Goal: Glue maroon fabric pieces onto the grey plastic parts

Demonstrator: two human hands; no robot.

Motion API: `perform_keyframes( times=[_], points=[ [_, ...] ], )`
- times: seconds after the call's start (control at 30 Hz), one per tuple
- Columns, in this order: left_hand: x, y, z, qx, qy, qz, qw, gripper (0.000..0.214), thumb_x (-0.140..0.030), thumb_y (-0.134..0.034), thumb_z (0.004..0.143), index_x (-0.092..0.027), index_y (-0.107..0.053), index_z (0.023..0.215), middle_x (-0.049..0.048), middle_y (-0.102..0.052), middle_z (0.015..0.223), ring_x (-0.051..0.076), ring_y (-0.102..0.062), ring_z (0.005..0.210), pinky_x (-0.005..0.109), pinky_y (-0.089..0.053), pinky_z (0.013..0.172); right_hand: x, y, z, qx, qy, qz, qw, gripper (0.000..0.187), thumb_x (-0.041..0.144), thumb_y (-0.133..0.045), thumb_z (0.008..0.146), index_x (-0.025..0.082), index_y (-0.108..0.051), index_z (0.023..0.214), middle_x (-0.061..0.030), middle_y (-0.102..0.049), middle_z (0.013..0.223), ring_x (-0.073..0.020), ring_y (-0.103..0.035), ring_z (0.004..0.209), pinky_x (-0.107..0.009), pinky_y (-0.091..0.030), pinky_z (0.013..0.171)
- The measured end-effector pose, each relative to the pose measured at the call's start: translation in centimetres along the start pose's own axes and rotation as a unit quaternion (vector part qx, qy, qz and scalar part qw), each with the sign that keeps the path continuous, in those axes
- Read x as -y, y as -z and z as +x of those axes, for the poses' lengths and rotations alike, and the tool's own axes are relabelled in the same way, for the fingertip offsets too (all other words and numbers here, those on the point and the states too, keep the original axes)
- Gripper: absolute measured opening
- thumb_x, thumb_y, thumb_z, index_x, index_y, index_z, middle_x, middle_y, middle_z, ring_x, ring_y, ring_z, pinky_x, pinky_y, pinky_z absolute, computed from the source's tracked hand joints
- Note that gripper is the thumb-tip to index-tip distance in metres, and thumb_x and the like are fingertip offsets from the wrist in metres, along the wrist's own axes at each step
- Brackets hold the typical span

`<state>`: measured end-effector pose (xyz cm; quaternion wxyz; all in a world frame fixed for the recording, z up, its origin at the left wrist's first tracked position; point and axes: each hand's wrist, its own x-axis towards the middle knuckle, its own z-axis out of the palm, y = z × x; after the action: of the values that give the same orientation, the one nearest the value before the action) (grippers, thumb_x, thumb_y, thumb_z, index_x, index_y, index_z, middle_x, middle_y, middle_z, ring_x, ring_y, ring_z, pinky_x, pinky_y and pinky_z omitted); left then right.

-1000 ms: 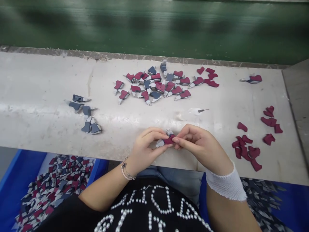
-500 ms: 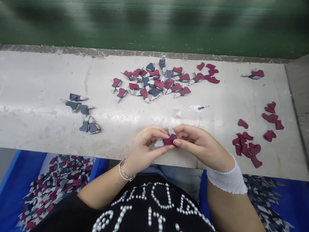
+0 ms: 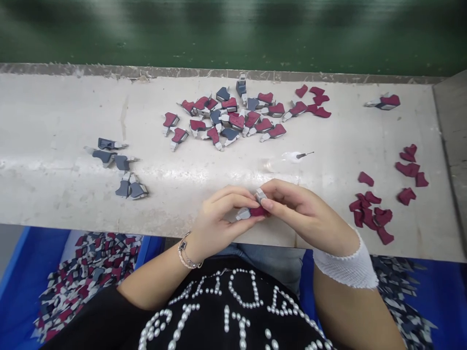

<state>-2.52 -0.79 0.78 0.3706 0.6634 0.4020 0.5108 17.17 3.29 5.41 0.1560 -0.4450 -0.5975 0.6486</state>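
Observation:
Close to the table's front edge, a small grey and maroon plastic part (image 3: 257,211) is held between both hands. My left hand (image 3: 222,214) pinches it from the left, with a pale grey end poking out between thumb and fingers. On the other side, my right hand (image 3: 299,209) is closed on the same part, its thumb pressed on the maroon face. Fingers cover much of the part. Beyond the hands lies a small clear bottle with a thin dark tip (image 3: 294,156). Loose maroon pieces (image 3: 370,216) lie to the right of my right hand.
A cluster of maroon, dark blue and grey parts (image 3: 233,119) lies at the table's back middle. Several dark grey parts (image 3: 124,163) sit on the left. One part (image 3: 387,101) rests at the far right. Blue bins (image 3: 22,262) of parts stand below the front edge.
Both hands stay on the part, and my right thumb now covers more of its maroon face. The whole view has shifted slightly.

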Motion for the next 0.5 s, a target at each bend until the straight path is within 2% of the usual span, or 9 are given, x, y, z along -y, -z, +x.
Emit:
perform_keyframes(
  times=[0.17, 0.33, 0.5],
  points=[
    [0.2, -0.5, -0.1, -0.021, -0.015, 0.012, 1.000, 0.024, -0.018, -0.083, 0.079, -0.020, -0.070, 0.099, 0.0035, -0.073, 0.097, 0.014, -0.073, 0.092, 0.029, -0.065, 0.084, 0.2, -0.2, -0.2, -0.011, 0.014, -0.047, 0.999, 0.028, 0.047, -0.049, 0.102, 0.021, -0.057, 0.096, -0.0030, -0.065, 0.091, -0.0176, -0.059, 0.085, -0.032, -0.048, 0.076],
    [0.7, -0.8, -0.6, -0.044, -0.029, 0.009, 0.999, 0.028, -0.014, -0.084, 0.077, -0.020, -0.071, 0.100, 0.0024, -0.072, 0.095, 0.013, -0.073, 0.088, 0.026, -0.065, 0.080, 0.2, -1.0, -0.1, -0.047, 0.035, -0.099, 0.993, 0.029, 0.044, -0.045, 0.104, 0.021, -0.056, 0.089, 0.0004, -0.056, 0.078, -0.0142, -0.053, 0.073, -0.030, -0.043, 0.066],
    [0.7, -0.9, -0.9, -0.078, 0.023, -0.036, 0.996, 0.030, -0.015, -0.085, 0.075, -0.023, -0.072, 0.101, 0.0017, -0.072, 0.094, 0.014, -0.072, 0.089, 0.028, -0.065, 0.080, 0.4, -2.0, -0.1, -0.080, 0.066, -0.116, 0.988, 0.028, 0.040, -0.042, 0.106, 0.021, -0.060, 0.097, -0.0015, -0.063, 0.086, -0.0149, -0.058, 0.080, -0.030, -0.044, 0.072]
  ],
)
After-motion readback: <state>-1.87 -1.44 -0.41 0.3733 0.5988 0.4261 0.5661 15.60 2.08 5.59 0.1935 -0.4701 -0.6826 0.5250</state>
